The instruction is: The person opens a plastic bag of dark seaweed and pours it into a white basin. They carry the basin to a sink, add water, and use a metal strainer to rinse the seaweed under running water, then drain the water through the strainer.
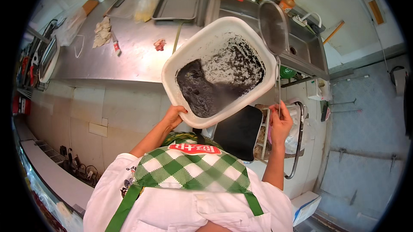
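A white plastic basin (168, 70) hangs tilted in front of me. Dark, wet, blackish contents (209, 98) lie in its lower part, and black bits cling to the inner wall. My left hand (174, 117) grips the basin's near left rim, thumb on top. In my right hand (280, 122) is the thin metal handle of a round mesh strainer (273, 27). The strainer's head is beyond the basin's right rim, by the sink, and its handle runs close along the basin's right side. Whether handle and basin touch, I cannot tell.
Ahead is a steel worktable (129, 64) with a metal tray (177, 4), a crumpled cloth (102, 32), a brush (116, 46) and a reddish scrap (159, 44). A steel sink (300, 46) stands at right. A black-seated chair (238, 132) is close below the basin.
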Available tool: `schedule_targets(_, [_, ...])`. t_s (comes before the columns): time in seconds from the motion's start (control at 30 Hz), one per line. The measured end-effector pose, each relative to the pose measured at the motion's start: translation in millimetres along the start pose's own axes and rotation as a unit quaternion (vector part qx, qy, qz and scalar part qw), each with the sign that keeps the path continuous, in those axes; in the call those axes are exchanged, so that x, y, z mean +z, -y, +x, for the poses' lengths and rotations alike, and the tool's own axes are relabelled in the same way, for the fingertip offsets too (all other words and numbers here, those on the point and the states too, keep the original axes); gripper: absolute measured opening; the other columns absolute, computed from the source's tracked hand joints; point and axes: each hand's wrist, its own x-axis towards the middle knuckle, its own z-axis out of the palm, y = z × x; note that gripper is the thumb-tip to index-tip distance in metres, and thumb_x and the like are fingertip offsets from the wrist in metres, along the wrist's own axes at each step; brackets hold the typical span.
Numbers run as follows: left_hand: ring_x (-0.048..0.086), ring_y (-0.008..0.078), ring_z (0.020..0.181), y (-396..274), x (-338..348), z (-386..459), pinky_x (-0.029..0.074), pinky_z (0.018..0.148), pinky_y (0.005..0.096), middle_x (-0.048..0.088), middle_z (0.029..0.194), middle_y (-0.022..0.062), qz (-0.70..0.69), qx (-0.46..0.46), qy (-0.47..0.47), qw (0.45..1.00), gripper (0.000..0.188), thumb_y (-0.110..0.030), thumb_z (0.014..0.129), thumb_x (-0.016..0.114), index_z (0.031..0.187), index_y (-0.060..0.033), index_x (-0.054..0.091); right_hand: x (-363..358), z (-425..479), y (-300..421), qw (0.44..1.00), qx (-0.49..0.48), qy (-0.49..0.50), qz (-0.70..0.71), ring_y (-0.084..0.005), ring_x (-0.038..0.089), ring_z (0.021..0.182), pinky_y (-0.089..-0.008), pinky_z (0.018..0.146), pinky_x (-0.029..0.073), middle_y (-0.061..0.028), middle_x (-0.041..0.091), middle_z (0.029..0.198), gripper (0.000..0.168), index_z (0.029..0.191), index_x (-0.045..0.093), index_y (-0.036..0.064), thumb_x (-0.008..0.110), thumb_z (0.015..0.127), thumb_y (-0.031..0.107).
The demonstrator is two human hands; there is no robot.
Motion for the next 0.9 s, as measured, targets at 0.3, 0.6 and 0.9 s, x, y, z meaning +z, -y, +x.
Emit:
schedule_targets(0.3, [0.056, 0.0295, 0.085, -41.4, 64.3, 60.5, 0.05, 0.074, 0.0402, 0.054, 0.094, 0.0162, 0.115, -0.007, 0.008, 0.993, 0.048, 0.007, 0.06, 0.047, 0.108, 0.0063, 0.044, -26.9, 46.2, -28.9, 0.992, 0.025, -0.087, 0.084, -0.0051, 0.043, 0.051, -0.0171, 0.041, 0.032, -0.0058, 0.057, 0.084, 0.033, 0.117, 0.05, 0.001, 0.049, 0.085, -0.002])
schedule_targets(0.6, [0.058, 0.0283, 0.071, -79.1, 91.8, 113.4, 0.053, 0.057, 0.0418, 0.052, 0.086, 0.0143, 0.118, -0.077, -0.032, 0.99, 0.04, 0.004, 0.062, 0.047, 0.102, 0.0057, 0.045, -8.9, 100.6, -59.8, 0.981, 0.078, -0.113, 0.14, -0.0085, 0.045, 0.051, -0.0188, 0.04, 0.035, -0.0092, 0.058, 0.086, 0.033, 0.118, 0.048, 0.001, 0.048, 0.085, -0.002])
schedule_targets(0.9, [0.057, 0.0262, 0.065, -110.0, 130.5, 156.8, 0.053, 0.048, 0.0392, 0.05, 0.081, 0.0115, 0.161, -0.021, -0.079, 0.984, 0.041, 0.004, 0.06, 0.047, 0.101, 0.0016, 0.044, 7.5, 156.1, -78.7, 0.979, 0.114, -0.115, 0.124, -0.0068, 0.044, 0.048, -0.0187, 0.039, 0.034, -0.0086, 0.059, 0.084, 0.034, 0.118, 0.047, -0.001, 0.048, 0.084, -0.003])
